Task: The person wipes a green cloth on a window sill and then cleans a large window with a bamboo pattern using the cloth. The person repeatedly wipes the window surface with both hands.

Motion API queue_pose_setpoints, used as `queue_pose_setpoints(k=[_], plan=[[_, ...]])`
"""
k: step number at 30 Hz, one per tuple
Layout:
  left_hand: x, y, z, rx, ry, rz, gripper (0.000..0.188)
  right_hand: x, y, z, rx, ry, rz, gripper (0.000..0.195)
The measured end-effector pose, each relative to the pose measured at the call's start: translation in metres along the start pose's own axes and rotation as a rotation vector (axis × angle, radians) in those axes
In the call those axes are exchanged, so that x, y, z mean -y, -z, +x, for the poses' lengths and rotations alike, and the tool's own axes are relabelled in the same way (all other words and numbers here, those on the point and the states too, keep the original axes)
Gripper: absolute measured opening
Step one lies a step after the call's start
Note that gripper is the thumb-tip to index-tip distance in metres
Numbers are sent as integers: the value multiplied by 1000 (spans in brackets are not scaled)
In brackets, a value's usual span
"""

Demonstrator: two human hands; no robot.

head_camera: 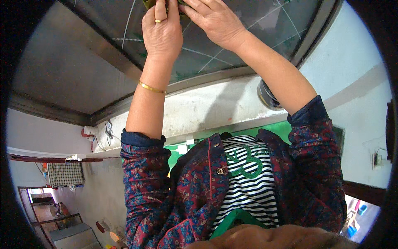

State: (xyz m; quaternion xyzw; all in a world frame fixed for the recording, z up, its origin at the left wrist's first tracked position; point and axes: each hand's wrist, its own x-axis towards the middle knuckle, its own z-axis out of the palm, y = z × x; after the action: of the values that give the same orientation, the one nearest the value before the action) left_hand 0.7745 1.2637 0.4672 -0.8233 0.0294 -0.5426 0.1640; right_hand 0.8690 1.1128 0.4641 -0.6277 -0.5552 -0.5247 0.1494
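Note:
Both arms reach up to the top edge of the picture, in front of a dark glass pane (199, 59) patterned with pale crossing lines. My left hand (163, 34), with a gold ring on one finger, has its fingers bent over an olive-green cloth (149, 3). From the right, my right hand (217, 23) meets the same cloth with its fingers. The picture's top edge cuts off the fingertips and most of the cloth. A gold bangle (152, 88) circles my left wrist.
A metal frame (214, 74) borders the pane above a white ledge (189, 109). On the ledge, a dark round container (269, 96) stands partly behind my right forearm. Cables (108, 132) lie at its left end. A checked cloth (65, 174) hangs farther left.

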Motion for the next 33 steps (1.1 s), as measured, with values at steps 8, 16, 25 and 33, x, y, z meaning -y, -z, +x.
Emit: queue_pose_setpoints(k=[8,16,25,33], plan=[[-31,11,-75,286,132,-439,38,53,7,-82,259,-263,471,39],[-81,17,-166,676,412,-782,39,110,16,-167,562,-552,728,44],[-76,50,-211,1001,458,-932,61,122,53,-195,762,-775,963,59],[-36,182,-213,1273,538,-1862,51,128,181,-193,789,-1104,1940,54]])
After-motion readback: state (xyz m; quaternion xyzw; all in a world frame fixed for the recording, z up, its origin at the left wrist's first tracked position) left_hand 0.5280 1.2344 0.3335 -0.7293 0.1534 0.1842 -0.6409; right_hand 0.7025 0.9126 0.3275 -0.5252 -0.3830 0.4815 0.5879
